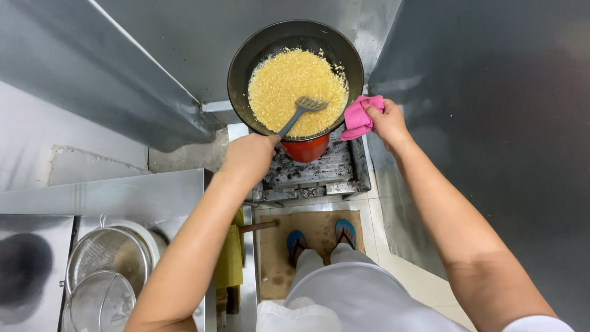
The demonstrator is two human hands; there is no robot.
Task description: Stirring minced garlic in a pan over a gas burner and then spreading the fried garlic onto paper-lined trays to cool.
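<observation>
Forearms reach out over the burner. Left hand (249,157) grips the slotted spatula (301,110), blade in the yellow grains just ahead. Right hand (387,122) pinches a pink cloth (359,118) on the wok (295,37) rim, likely against heat.

Steel walls (479,92) fill the upper left and right of the frame. Pale tiled floor (424,283) at lower right, a brown mat (276,258) at bottom centre, a steel counter (117,197) at lower left.

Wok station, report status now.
Left hand shut on spatula, blade in yellow rice. Right hand grips pink cloth at wok rim. Nothing blocking.
</observation>
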